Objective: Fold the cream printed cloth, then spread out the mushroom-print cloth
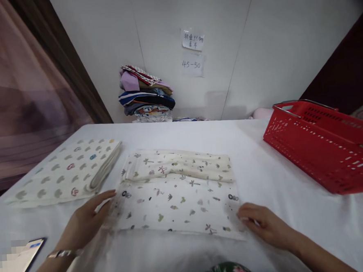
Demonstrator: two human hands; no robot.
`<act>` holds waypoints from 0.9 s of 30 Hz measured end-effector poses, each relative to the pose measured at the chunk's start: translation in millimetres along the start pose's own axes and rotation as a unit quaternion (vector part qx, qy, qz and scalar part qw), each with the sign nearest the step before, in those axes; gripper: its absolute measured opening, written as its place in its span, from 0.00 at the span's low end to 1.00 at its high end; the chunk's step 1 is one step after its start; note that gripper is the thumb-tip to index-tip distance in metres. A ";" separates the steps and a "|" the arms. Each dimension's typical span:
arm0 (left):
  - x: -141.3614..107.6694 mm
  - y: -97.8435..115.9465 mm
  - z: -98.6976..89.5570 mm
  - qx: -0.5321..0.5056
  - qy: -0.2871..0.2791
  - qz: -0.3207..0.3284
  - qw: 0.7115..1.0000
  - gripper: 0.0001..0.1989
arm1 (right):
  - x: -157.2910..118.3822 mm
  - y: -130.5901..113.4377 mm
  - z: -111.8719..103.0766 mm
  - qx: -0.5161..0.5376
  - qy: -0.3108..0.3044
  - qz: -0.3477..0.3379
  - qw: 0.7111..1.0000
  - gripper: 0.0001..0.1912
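A thin white cloth (180,210) with small printed palm trees, leaves and mouse-head shapes lies on the white table in front of me. Its far part is folded over toward me into a wrinkled band (177,165). At the cloth's left edge, my left hand (85,222) has its fingers stretched out against the fabric; it wears a metal bracelet (63,253). My right hand (263,225) is closed, thumb and fingers pinching the right edge near the front corner. The cloth's near edge lies roughly straight between both hands.
A folded cream cloth with grey prints (67,171) lies at the left. A phone (20,267) rests at the lower left. On the right stands a red plastic basket (320,152). Stacked folded clothes (146,91) stand behind the table (218,129), below paper notes (193,51).
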State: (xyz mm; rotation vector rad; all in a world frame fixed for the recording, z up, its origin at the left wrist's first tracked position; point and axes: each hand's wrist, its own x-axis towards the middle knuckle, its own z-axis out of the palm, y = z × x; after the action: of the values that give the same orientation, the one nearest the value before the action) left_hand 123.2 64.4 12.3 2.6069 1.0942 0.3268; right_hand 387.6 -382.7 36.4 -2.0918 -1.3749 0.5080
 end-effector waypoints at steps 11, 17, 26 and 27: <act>109.6 62.7 24.0 0.002 0.045 0.109 0.993 0.24 | 124.2 102.8 -30.7 0.005 0.268 0.183 0.946 0.20; 151.9 72.9 36.5 0.096 -0.047 0.066 0.992 0.27 | 160.6 118.3 -35.7 -0.029 0.182 0.244 0.952 0.26; 171.9 73.0 24.4 0.151 -0.098 0.051 0.982 0.26 | 155.1 107.4 -45.4 -0.054 0.185 0.147 0.970 0.16; 172.6 74.5 21.5 0.150 -0.113 0.040 0.981 0.25 | 153.9 107.5 -45.6 -0.051 0.178 0.142 0.972 0.15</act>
State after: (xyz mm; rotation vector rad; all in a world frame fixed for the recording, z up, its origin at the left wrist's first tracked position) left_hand 297.0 135.5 34.8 2.8657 1.0284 -0.1279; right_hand 550.9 -285.6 1.1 -2.3403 -0.9196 0.1601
